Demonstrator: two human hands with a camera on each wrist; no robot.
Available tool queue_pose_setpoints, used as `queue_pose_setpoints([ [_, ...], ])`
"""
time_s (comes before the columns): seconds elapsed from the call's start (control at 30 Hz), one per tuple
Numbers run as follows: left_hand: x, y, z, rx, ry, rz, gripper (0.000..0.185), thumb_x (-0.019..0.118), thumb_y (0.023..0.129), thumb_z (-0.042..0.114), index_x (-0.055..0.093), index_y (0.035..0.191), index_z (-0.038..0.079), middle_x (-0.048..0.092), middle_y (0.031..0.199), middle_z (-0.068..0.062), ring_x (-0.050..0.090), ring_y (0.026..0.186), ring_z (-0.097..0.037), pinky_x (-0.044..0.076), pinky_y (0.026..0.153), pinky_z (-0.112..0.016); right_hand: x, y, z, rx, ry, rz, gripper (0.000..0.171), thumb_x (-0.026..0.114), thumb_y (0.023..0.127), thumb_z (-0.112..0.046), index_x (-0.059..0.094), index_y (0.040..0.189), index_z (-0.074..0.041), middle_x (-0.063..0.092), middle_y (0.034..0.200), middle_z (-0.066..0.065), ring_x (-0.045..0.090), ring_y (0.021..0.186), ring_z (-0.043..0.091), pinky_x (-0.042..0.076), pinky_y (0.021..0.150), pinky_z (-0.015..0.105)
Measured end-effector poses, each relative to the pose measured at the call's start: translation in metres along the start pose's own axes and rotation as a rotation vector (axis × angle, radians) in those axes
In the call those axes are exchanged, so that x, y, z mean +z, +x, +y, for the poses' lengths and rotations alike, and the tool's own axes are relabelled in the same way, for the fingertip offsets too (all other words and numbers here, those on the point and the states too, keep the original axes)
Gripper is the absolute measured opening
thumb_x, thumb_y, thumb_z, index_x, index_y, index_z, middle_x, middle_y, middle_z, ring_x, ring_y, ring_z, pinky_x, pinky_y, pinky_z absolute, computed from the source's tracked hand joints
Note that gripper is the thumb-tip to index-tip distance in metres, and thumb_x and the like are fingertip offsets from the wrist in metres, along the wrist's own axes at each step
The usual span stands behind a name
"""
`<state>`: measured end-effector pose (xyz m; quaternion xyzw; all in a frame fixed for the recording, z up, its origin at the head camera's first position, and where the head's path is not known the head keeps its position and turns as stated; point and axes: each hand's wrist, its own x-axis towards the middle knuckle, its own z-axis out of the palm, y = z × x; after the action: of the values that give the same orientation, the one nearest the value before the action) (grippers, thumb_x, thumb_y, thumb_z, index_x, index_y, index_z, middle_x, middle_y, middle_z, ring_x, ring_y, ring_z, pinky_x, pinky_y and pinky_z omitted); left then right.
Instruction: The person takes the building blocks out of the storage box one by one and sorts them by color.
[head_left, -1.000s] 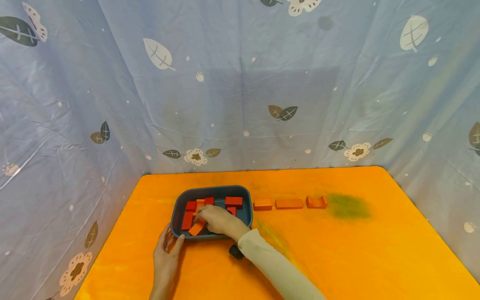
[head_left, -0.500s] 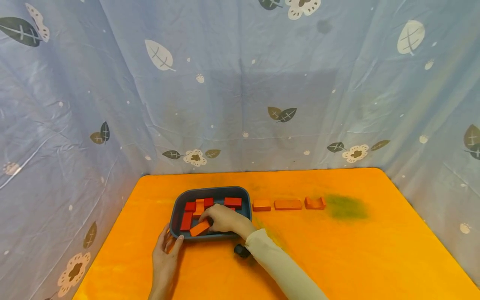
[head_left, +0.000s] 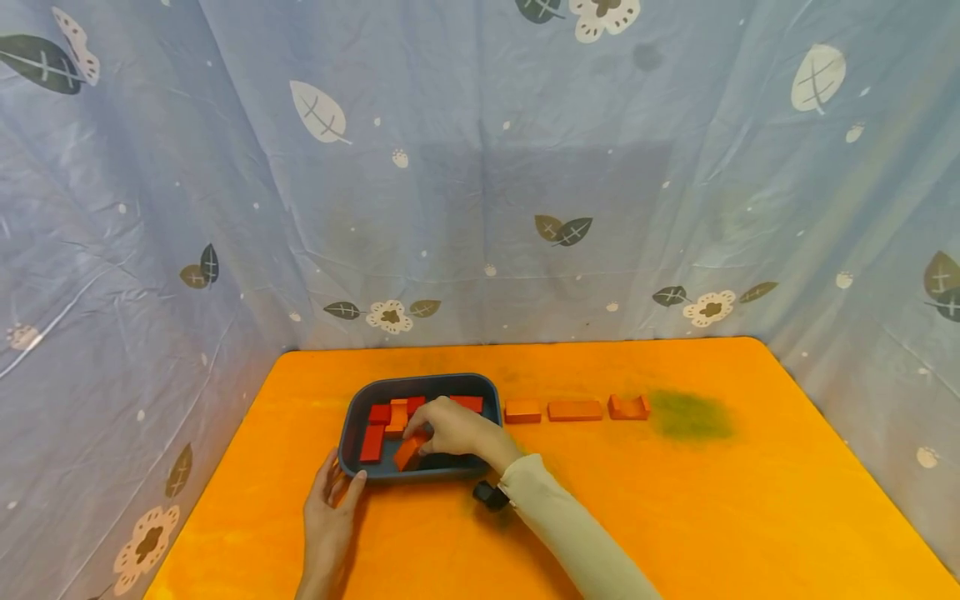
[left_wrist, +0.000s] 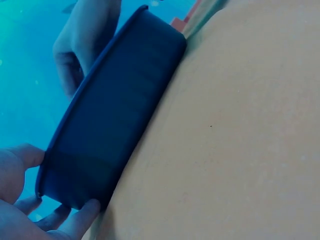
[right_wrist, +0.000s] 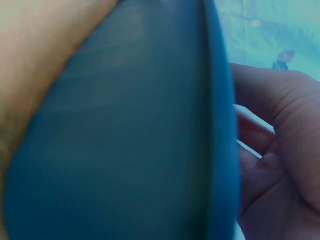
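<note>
A dark blue-grey tray (head_left: 450, 475) stands on the table with red and orange blocks in it. My left hand (head_left: 330, 512) holds its near left corner, the thumb at the rim and the fingertips against the outer wall (left_wrist: 110, 110) in the left wrist view. Over the tray's middle, my right hand (head_left: 456, 429) pinches a tilted orange block (head_left: 407, 454). A notched orange block (head_left: 398, 414) and a red block (head_left: 371, 443) lie to its left. The tray wall (right_wrist: 125, 125) hides the held block from the right wrist camera.
Right of the tray, an orange block (head_left: 522, 411), a longer orange block (head_left: 575, 410) and an orange block with a curved notch (head_left: 629, 407) form a row on the orange table (head_left: 720, 500). A patterned curtain (head_left: 480, 208) surrounds the table's back and sides.
My right hand has moved slightly right and up with the orange block, which has turned steeper and shifted right. The left hand stays at the tray's corner.
</note>
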<state>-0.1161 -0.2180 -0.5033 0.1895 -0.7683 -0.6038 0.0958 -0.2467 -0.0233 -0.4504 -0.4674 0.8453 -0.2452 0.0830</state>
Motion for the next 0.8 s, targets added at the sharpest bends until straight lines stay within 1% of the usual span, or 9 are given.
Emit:
queue_pose_setpoints([
  [0.07, 0.000, 0.000, 0.000, 0.000, -0.010, -0.002, 0.070, 0.062, 0.098, 0.020, 0.025, 0.156, 0.011, 0.033, 0.154, -0.021, 0.040, 0.134, -0.041, 0.041, 0.078, 0.000, -0.002, -0.004, 0.003, 0.005, 0.043, 0.018, 0.023, 0.080, 0.082, -0.013, 0.077, 0.105, -0.013, 0.072, 0.106, -0.005, 0.063, 0.091, 0.005, 0.048, 0.080, 0.012],
  [0.1, 0.001, 0.000, -0.001, 0.001, -0.012, -0.002, 0.070, 0.062, 0.098, 0.020, 0.025, 0.156, 0.011, 0.032, 0.154, -0.021, 0.040, 0.134, -0.041, 0.040, 0.077, 0.000, -0.002, -0.006, 0.005, 0.005, 0.064, 0.027, 0.023, 0.080, 0.082, -0.013, 0.077, 0.104, -0.014, 0.072, 0.106, -0.004, 0.063, 0.091, 0.006, 0.049, 0.079, 0.013],
  [0.2, 0.000, 0.000, -0.001, 0.002, -0.015, -0.003, 0.070, 0.062, 0.098, 0.020, 0.025, 0.156, 0.012, 0.032, 0.154, -0.020, 0.039, 0.134, -0.041, 0.041, 0.076, 0.000, -0.003, -0.012, 0.011, 0.006, 0.117, 0.057, 0.023, 0.080, 0.082, -0.015, 0.077, 0.105, -0.014, 0.072, 0.107, -0.003, 0.064, 0.095, 0.007, 0.052, 0.083, 0.020],
  [0.33, 0.000, -0.001, 0.000, -0.001, -0.014, -0.009, 0.070, 0.062, 0.098, 0.021, 0.024, 0.157, 0.012, 0.032, 0.155, -0.020, 0.039, 0.134, -0.041, 0.042, 0.078, -0.002, -0.002, -0.022, 0.018, 0.006, 0.189, 0.107, 0.024, 0.080, 0.083, -0.016, 0.077, 0.106, -0.014, 0.072, 0.109, -0.002, 0.064, 0.100, 0.008, 0.055, 0.083, 0.027],
  [0.43, 0.000, -0.002, 0.001, -0.004, -0.014, -0.013, 0.070, 0.061, 0.098, 0.022, 0.024, 0.157, 0.013, 0.032, 0.155, -0.021, 0.039, 0.135, -0.040, 0.043, 0.080, -0.003, -0.002, -0.032, 0.022, 0.009, 0.283, 0.156, 0.025, 0.079, 0.083, -0.014, 0.077, 0.107, -0.012, 0.071, 0.109, -0.001, 0.064, 0.096, 0.008, 0.057, 0.079, 0.028],
  [0.5, -0.001, -0.002, 0.002, -0.008, -0.010, -0.015, 0.071, 0.061, 0.098, 0.022, 0.024, 0.157, 0.013, 0.031, 0.155, -0.021, 0.039, 0.135, -0.041, 0.044, 0.080, -0.004, -0.003, -0.038, 0.024, 0.010, 0.344, 0.190, 0.026, 0.079, 0.082, -0.012, 0.076, 0.108, -0.011, 0.071, 0.109, 0.000, 0.064, 0.093, 0.011, 0.057, 0.077, 0.028],
  [0.6, -0.001, -0.002, 0.003, -0.015, -0.010, -0.014, 0.071, 0.061, 0.098, 0.024, 0.023, 0.157, 0.013, 0.031, 0.155, -0.021, 0.038, 0.135, -0.040, 0.041, 0.078, -0.001, -0.007, -0.046, 0.029, 0.024, 0.416, 0.232, 0.027, 0.079, 0.082, -0.010, 0.076, 0.109, -0.009, 0.071, 0.110, 0.001, 0.063, 0.096, 0.016, 0.056, 0.079, 0.027],
  [0.7, 0.000, -0.003, 0.004, -0.022, -0.018, -0.008, 0.072, 0.061, 0.098, 0.024, 0.022, 0.157, 0.013, 0.030, 0.155, -0.021, 0.038, 0.135, -0.040, 0.039, 0.077, 0.001, -0.010, -0.053, 0.035, 0.047, 0.520, 0.269, 0.028, 0.079, 0.082, -0.006, 0.075, 0.109, -0.006, 0.069, 0.113, 0.005, 0.062, 0.101, 0.020, 0.057, 0.081, 0.026],
  [0.8, 0.001, -0.003, 0.005, -0.025, -0.031, -0.001, 0.071, 0.062, 0.098, 0.023, 0.023, 0.157, 0.012, 0.031, 0.155, -0.021, 0.039, 0.134, -0.040, 0.037, 0.075, 0.003, -0.013, -0.061, 0.042, 0.056, 0.633, 0.314, 0.029, 0.078, 0.081, -0.003, 0.074, 0.110, -0.001, 0.067, 0.118, 0.013, 0.062, 0.105, 0.024, 0.058, 0.080, 0.029],
])
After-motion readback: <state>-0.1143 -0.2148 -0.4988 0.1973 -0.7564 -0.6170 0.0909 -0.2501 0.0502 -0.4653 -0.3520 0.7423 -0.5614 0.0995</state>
